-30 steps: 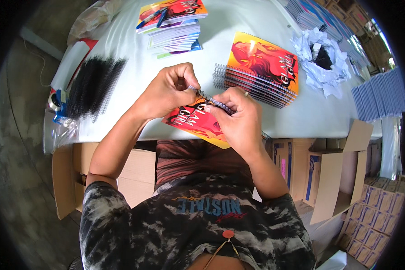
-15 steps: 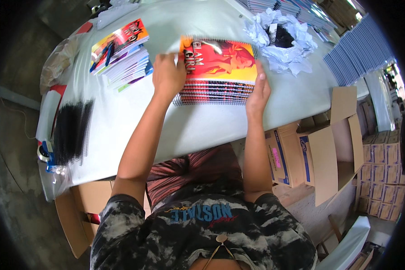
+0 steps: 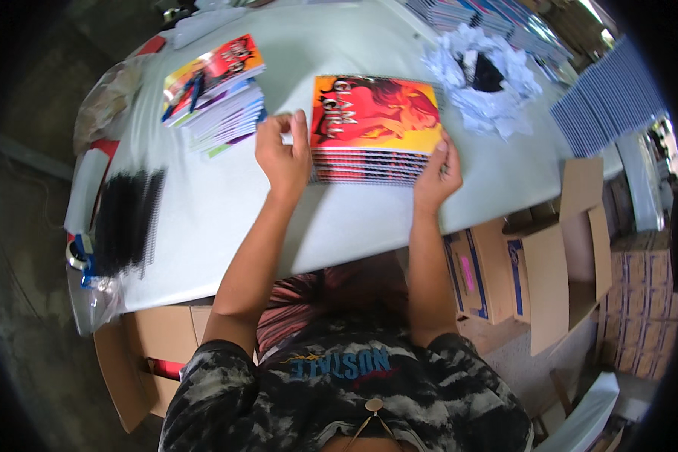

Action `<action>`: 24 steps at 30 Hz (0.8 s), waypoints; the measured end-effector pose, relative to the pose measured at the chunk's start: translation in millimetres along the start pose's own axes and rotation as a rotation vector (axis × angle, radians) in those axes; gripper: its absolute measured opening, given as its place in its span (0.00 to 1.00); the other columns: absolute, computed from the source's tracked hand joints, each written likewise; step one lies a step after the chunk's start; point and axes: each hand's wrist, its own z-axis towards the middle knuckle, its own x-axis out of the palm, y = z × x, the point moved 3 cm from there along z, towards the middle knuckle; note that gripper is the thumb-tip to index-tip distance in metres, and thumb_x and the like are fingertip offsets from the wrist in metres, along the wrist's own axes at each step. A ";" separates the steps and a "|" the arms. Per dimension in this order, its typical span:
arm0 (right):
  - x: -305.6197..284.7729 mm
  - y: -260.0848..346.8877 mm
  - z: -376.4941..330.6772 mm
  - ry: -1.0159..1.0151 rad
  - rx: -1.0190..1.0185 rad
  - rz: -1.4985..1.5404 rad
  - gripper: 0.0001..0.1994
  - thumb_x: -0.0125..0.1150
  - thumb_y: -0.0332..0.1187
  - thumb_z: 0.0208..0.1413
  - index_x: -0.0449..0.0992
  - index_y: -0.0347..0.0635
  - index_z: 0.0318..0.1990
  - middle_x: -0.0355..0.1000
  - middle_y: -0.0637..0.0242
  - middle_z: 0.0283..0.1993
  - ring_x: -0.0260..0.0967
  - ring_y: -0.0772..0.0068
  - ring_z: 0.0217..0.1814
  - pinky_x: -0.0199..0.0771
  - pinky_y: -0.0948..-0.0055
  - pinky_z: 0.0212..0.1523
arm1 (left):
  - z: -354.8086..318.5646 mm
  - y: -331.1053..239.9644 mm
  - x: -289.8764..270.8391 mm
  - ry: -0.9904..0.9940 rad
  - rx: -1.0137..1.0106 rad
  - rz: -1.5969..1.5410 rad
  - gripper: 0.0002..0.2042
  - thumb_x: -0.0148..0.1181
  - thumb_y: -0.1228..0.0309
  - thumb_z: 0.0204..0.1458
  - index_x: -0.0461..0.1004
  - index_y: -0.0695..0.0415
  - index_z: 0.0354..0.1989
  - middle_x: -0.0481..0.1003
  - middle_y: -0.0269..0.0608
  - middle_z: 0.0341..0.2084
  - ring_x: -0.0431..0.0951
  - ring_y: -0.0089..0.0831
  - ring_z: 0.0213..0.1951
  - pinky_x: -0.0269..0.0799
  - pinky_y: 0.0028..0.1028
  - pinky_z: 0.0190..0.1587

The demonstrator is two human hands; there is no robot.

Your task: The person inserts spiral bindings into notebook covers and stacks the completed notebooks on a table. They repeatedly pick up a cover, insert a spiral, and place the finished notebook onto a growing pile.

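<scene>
A stack of spiral notebooks [image 3: 377,113] with red and yellow illustrated covers lies on the white-covered table in front of me. Several coil bindings show along its near side. My right hand [image 3: 437,177] grips the stack's right near corner, thumb against the top cover and the other fingers partly hidden. Just off the stack's left edge, my left hand [image 3: 284,154] is raised with fingers bent and a gap between thumb and fingers; nothing shows in it. Farther left stands a fanned pile of loose booklets [image 3: 230,113], with blue pens [image 3: 193,94] lying on its top red cover.
Black binding coils [image 3: 128,222] lie at the table's left end, near a tape dispenser [image 3: 79,260]. Crumpled pale wrapping [image 3: 486,83] with black coils sits back right. Tall notebook stacks [image 3: 606,98] stand beyond it. Open cardboard boxes [image 3: 546,282] are below the table's right edge.
My left hand has come away from the stack's left edge, its fingers loosening. The right hand has slid nearer along the right side. The top notebook now sits more squarely on the stack.
</scene>
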 end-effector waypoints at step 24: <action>-6.8 52.5 -3.6 -0.106 -0.442 -0.536 0.19 0.51 0.31 0.55 0.63 0.32 0.53 0.63 0.55 0.56 0.57 0.56 0.55 0.53 0.60 0.57 | 220.2 1.1 -81.0 0.335 0.242 0.284 0.12 0.52 0.68 0.52 0.71 0.54 0.44 0.71 0.42 0.48 0.58 0.45 0.59 0.49 0.46 0.59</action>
